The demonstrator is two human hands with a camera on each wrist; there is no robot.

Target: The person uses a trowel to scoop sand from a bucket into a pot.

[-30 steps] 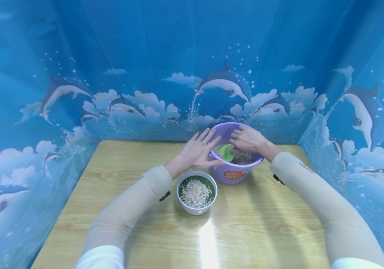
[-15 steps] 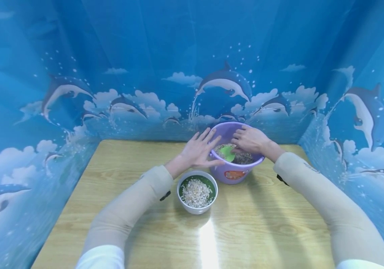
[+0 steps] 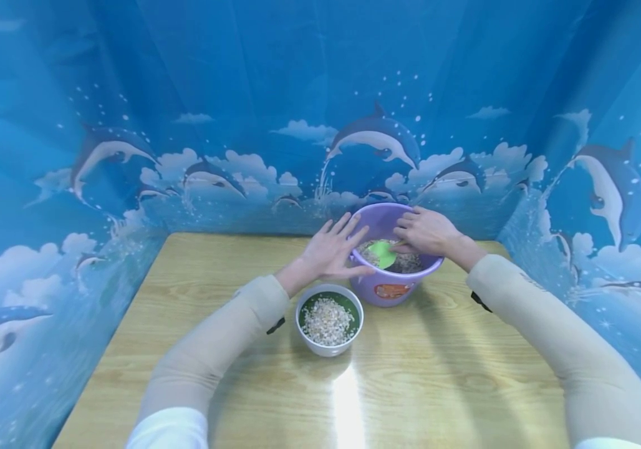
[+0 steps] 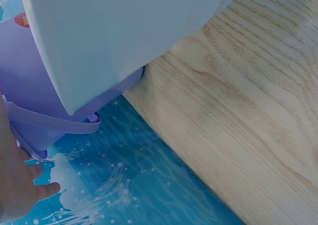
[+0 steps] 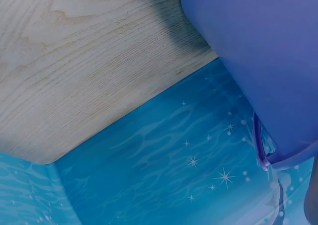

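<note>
Here: left hand (image 3: 328,252), fingers apart, at bucket (image 3: 366,293) rim; right hand (image 3: 426,232), fingers clamped on scoop (image 3: 381,254); bowl (image 3: 328,350) nearby.

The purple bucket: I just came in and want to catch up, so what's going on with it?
A person's right hand holds a green scoop inside the purple bucket, among loose grains. The left hand rests, spread, at the bucket's rim. Nearer the person, a white bowl on the wooden table holds pale grains.
</note>
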